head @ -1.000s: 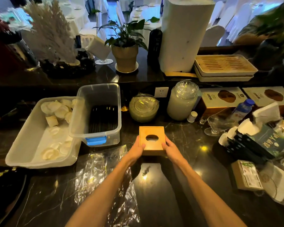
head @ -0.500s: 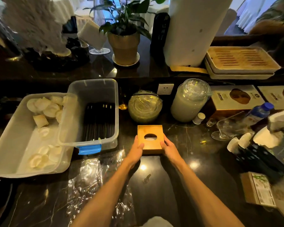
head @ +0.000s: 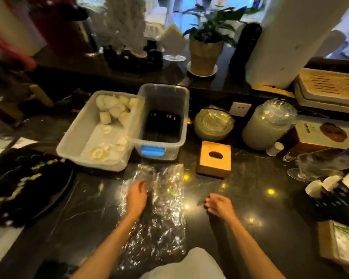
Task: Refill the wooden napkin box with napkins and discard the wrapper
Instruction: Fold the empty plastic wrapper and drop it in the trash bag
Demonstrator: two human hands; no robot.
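Observation:
The wooden napkin box, square with an oval slot in its lid, stands alone on the dark marble counter. A crinkled clear plastic wrapper lies flat on the counter in front of the bins. My left hand rests on the wrapper's upper left part, fingers spread. To the right of the wrapper my right hand hovers just over the counter, fingers loosely apart and holding nothing. No napkins show through the box's slot.
Two clear plastic bins sit behind the wrapper, one with white folded pieces, one with dark cutlery. A glass jar and stacked glass dishes stand behind the box. Cartons and cups crowd the right; a black plate lies left.
Both hands let go of the wooden box and drew back toward me. The left hand moved onto the wrapper. The view swung left and down.

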